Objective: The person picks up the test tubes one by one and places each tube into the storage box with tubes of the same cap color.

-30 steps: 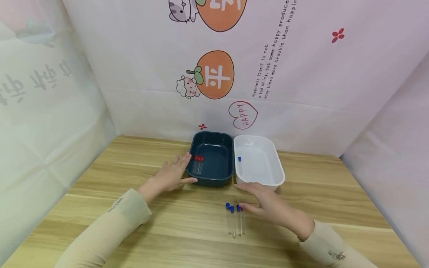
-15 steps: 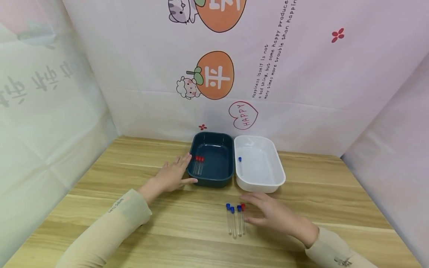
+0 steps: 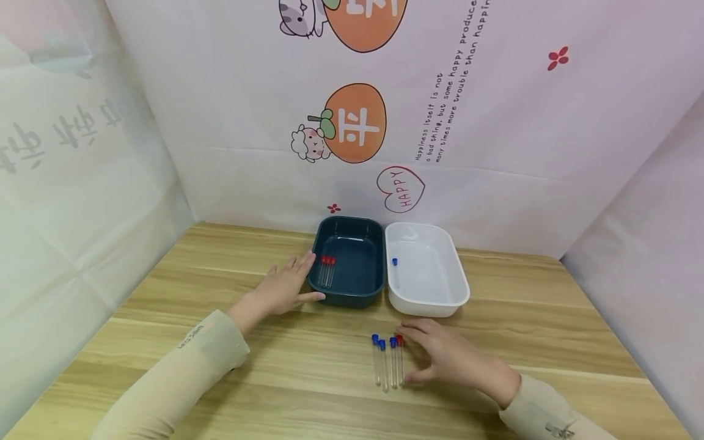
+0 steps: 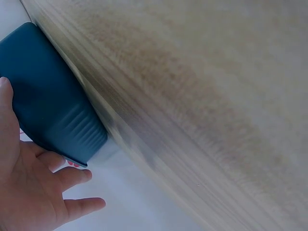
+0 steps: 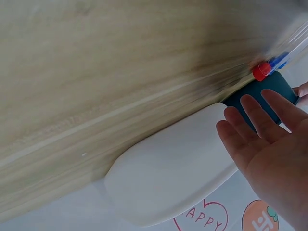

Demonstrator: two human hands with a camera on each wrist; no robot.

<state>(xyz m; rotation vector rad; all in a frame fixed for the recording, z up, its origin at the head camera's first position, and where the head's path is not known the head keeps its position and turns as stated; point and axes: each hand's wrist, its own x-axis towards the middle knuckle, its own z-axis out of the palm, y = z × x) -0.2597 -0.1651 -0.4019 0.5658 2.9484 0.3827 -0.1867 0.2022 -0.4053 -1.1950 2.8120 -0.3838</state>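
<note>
My left hand (image 3: 282, 287) rests against the left side and near corner of a dark teal tub (image 3: 352, 300), its fingers extended. Three red-capped test tubes (image 3: 327, 272) lie inside that tub. Beside it, a white tub (image 3: 429, 308) holds one blue-capped test tube (image 3: 395, 262). On the table lie three blue-capped test tubes (image 3: 383, 366) and, at their right edge, one red-capped test tube (image 3: 400, 360). My right hand (image 3: 453, 354) is close by this red-capped tube, index finger near the cap and thumb near the lower end. Its fingers (image 5: 260, 115) look spread in the right wrist view.
The two tubs stand side by side at the back of the wooden table (image 3: 275, 385). A printed cloth (image 3: 495, 122) hangs just behind them, and pale cloth walls (image 3: 82, 214) flank the table on both sides.
My right hand has drawn back from the white tub's near edge to the right of the loose tubes, uncovering the red cap. The left hand has stayed on the teal tub.
</note>
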